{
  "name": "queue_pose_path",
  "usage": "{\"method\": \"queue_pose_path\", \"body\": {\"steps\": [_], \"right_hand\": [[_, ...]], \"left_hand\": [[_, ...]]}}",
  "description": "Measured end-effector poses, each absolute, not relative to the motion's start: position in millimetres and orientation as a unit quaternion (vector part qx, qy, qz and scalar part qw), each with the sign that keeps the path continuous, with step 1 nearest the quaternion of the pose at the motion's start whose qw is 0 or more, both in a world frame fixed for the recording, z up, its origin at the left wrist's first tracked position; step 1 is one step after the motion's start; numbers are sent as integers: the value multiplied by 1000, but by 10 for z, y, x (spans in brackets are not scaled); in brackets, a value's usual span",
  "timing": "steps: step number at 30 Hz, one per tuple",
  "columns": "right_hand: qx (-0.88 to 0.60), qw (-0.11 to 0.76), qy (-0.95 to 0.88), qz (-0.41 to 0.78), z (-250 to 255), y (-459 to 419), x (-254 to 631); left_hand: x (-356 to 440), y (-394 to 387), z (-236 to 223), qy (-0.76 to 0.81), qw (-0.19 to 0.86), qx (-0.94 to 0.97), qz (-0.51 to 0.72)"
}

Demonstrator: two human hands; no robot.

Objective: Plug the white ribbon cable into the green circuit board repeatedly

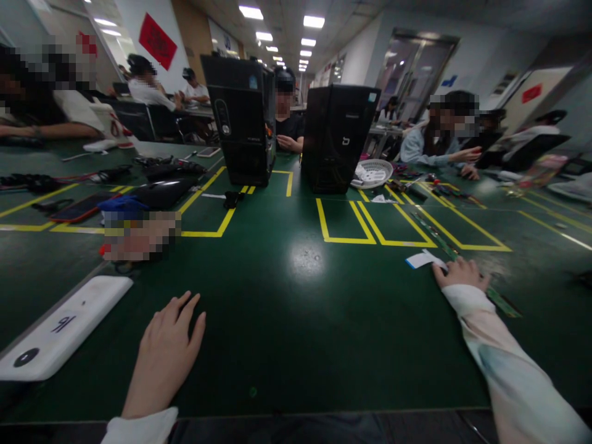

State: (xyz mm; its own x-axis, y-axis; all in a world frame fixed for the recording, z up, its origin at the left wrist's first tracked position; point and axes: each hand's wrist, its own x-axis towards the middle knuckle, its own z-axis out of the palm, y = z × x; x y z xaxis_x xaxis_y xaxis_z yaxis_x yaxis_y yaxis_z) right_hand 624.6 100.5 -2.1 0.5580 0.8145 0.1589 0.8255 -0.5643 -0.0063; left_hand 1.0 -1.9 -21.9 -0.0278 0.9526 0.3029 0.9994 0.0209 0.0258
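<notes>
My left hand (169, 345) hovers over or rests on the green tabletop at the near left, fingers stretched out and holding nothing. At the right, my right hand (462, 274) lies palm down with its thumb apart from the fingers. Beneath and beside it are narrow green circuit-board strips (435, 234), one piece showing ahead of the fingers and another behind the wrist. A white paper label (422, 259) with a blue edge lies by the right thumb, perhaps touching it. Part of the strips is hidden under the hand.
Two black computer towers (240, 123) (342, 139) stand ahead. Yellow tape outlines (349, 240) mark the green table (300, 345). A white device (65, 330), dark cables (108, 174) and a white basket (372, 174) lie around. Several people sit nearby, one opposite between the towers.
</notes>
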Motion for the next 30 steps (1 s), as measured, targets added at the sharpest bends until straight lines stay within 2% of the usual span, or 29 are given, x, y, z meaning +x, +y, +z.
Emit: {"method": "queue_pose_path", "body": {"steps": [9, 14, 19, 30], "right_hand": [[-742, 74, -664, -62, -184, 1204, 6101], [-541, 179, -820, -64, -218, 1238, 5496], [-405, 198, -892, -26, -131, 1148, 4686], [-318, 213, -923, 45, -151, 836, 3467]], "left_hand": [[7, -28, -216, -704, 103, -692, -124], [5, -24, -218, -701, 107, -694, -126], [6, -32, -204, -702, 103, -695, -121], [3, -27, -199, -706, 93, -692, -119]]}}
